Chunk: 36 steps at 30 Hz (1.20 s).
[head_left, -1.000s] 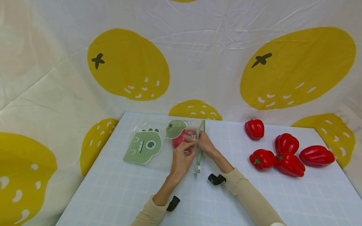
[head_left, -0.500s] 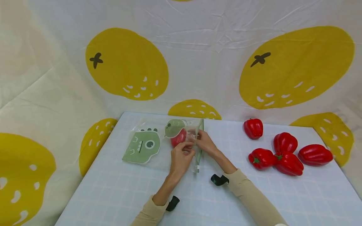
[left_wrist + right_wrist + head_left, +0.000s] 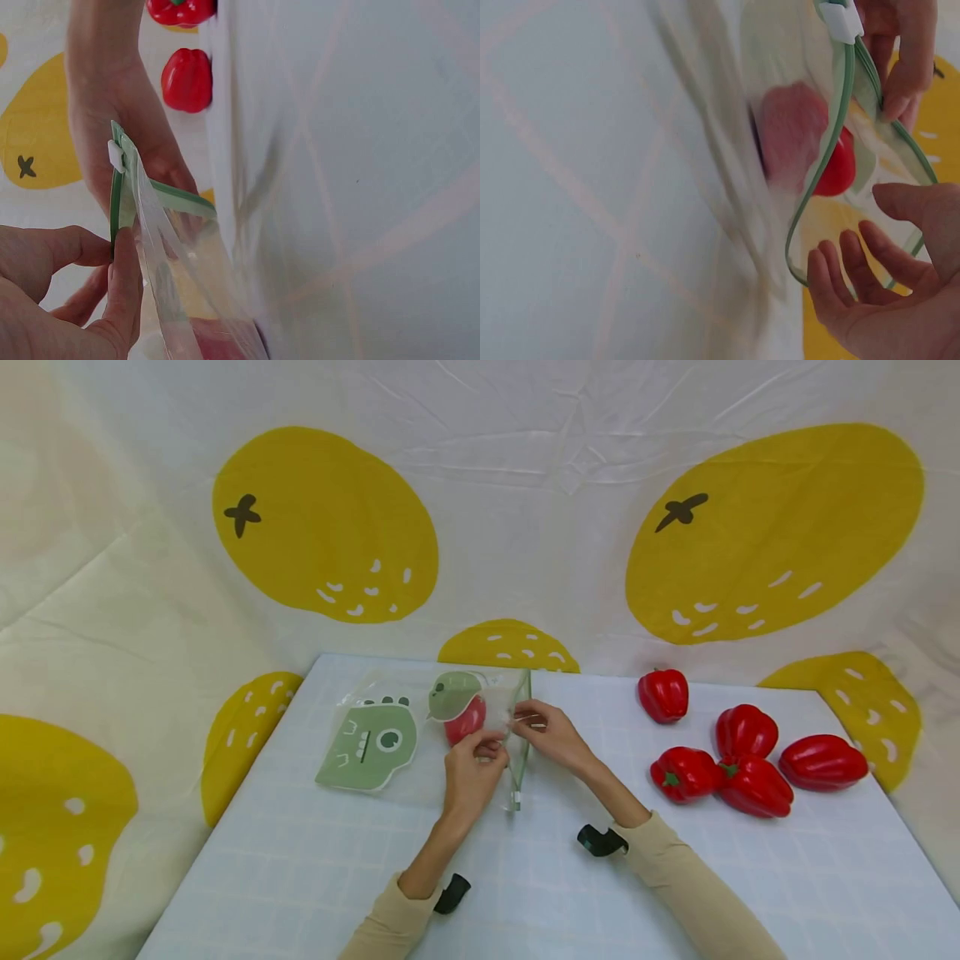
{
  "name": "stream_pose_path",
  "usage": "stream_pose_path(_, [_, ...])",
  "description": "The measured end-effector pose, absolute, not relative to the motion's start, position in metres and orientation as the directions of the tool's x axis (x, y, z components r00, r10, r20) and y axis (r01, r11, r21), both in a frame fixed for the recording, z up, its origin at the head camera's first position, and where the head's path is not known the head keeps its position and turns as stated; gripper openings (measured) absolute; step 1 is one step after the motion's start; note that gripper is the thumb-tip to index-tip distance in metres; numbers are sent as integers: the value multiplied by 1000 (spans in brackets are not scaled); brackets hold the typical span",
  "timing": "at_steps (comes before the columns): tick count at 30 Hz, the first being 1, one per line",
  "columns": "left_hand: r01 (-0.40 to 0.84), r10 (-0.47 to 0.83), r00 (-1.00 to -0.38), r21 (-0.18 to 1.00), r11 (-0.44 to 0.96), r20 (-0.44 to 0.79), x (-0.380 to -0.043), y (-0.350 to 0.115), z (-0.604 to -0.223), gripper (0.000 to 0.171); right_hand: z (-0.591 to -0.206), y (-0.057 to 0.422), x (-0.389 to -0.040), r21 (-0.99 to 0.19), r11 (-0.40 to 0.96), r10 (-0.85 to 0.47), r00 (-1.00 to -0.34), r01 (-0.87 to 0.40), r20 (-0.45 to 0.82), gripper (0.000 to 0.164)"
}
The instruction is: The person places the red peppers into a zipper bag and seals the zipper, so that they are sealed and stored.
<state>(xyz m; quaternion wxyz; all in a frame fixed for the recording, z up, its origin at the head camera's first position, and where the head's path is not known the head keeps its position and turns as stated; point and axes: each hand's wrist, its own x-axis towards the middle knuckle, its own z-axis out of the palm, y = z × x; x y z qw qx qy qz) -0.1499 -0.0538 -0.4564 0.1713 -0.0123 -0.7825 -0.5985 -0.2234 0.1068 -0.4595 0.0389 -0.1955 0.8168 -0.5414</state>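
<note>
A clear zip bag (image 3: 431, 777) with green cartoon animal prints lies on the table, its green-edged mouth facing right. Inside it, near the mouth, is a red bell pepper (image 3: 467, 720), partly behind a print. My left hand (image 3: 471, 777) pinches the near side of the green edge (image 3: 114, 214) between thumb and fingers. At the opening is my right hand (image 3: 558, 739); in the right wrist view its fingers (image 3: 862, 270) are loosely bent with nothing between them. The mouth gapes there, and a white slider (image 3: 842, 21) sits at one end of the edge.
On the right of the table, one red bell pepper (image 3: 663, 696) stands alone at the back. Several more form a cluster in front of it, including one pepper (image 3: 823, 762) farthest right. A fruit-print cloth (image 3: 525, 527) hangs behind the table.
My right hand has drawn back out of the bag's mouth, to the right, leaving the pepper inside. My left hand keeps its pinch on the edge. The head view has shifted slightly.
</note>
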Motion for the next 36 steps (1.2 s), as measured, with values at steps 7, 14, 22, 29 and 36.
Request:
stream_pose_path(7, [200, -189, -948, 940, 276, 257, -151, -54, -455, 14, -452, 121, -216, -892, 359, -326, -932, -275, 156, 32])
stream_pose_path(14, [195, -195, -948, 943, 268, 251, -151, -54, -455, 13, -453, 137, -212, -869, 406, -276, -944, -284, 179, 32])
stream_pose_path(22, [169, -194, -954, 945, 280, 229, -150, -53, -456, 12, -451, 161, -203, -827, 476, -255, -947, -299, 196, 33])
stream_pose_path(29, [165, -197, -955, 949, 269, 222, -150, -52, -456, 12, -447, 180, -195, -801, 513, -237, -948, -309, 214, 35])
stream_pose_path(36, [157, -194, -958, 951, 267, 212, -150, -53, -456, 12, -443, 199, -187, -769, 550, -209, -946, -324, 249, 35])
